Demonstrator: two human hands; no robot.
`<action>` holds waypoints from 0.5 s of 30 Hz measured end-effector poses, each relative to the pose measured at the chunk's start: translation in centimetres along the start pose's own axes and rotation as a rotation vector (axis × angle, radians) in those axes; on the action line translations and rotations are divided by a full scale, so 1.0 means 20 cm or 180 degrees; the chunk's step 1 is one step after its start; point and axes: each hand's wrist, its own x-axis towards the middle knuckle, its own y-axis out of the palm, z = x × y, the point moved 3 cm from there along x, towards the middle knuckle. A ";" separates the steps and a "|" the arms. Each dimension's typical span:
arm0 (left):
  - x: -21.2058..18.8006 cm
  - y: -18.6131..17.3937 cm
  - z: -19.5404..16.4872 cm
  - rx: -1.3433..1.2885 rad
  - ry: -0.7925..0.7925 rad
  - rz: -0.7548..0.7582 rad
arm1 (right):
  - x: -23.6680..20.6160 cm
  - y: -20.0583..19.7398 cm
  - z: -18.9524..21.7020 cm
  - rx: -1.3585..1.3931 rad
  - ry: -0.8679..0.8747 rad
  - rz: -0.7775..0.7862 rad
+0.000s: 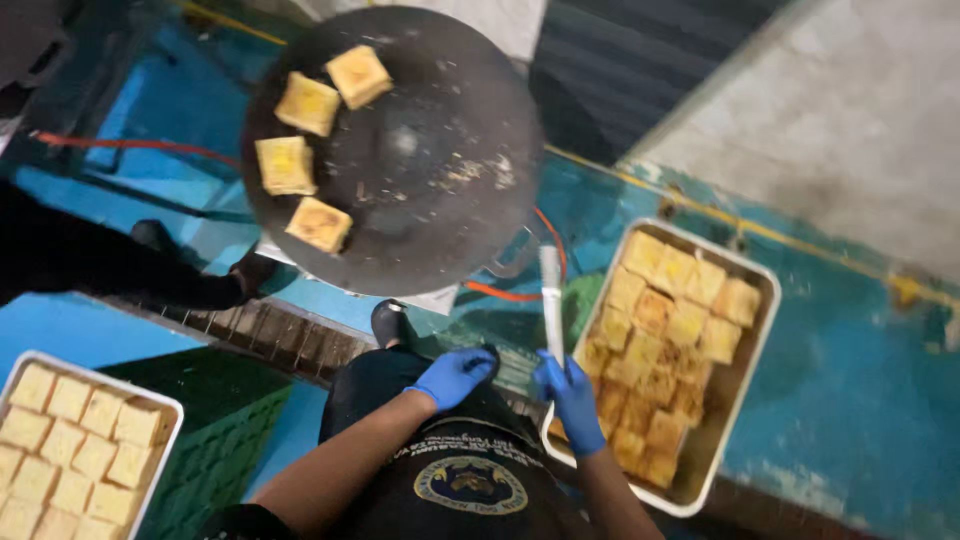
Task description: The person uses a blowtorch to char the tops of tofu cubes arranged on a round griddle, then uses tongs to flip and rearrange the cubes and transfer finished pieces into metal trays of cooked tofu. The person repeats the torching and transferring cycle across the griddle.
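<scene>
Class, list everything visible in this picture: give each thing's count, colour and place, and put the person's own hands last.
Griddle: one, dark, round, top centre.
Toast squares: four, golden, griddle's left side.
Right tray: one, metal, heaped with browned squares.
Left tray: one, metal, pale squares in rows, bottom left.
Hose: one, red, over the blue floor.
White tool: one, beside the right tray.
Left hand: blue glove, holding nothing.
Right hand: blue glove, gripping the white tool.

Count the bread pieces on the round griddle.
4, all on the left half of the griddle: two at the top, one mid-left, one lower. None look hidden.
</scene>
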 end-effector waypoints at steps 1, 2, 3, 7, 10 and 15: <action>-0.01 -0.04 -0.01 -0.0036 0.0007 -0.0066 | 0.10 0.10 0.10 -0.0146 -0.0117 0.0329; -0.02 -0.07 -0.01 -0.0072 0.0010 -0.0116 | 0.20 0.19 0.19 -0.0257 -0.0018 0.0574; -0.03 -0.11 -0.02 -0.0105 0.0015 -0.0154 | 0.31 0.29 0.27 -0.0367 0.0082 0.0805; -0.08 -0.28 -0.01 -0.0515 -0.0140 -0.0373 | 0.81 0.73 0.59 -0.0254 0.0287 0.1260; -0.09 -0.45 0.04 -0.0644 -0.0150 -0.0500 | 1.14 1.02 0.78 -0.0517 0.0551 0.1426; -0.10 -0.77 0.17 -0.0668 -0.0026 -0.0826 | 1.52 1.37 1.00 -0.0901 0.0547 0.1240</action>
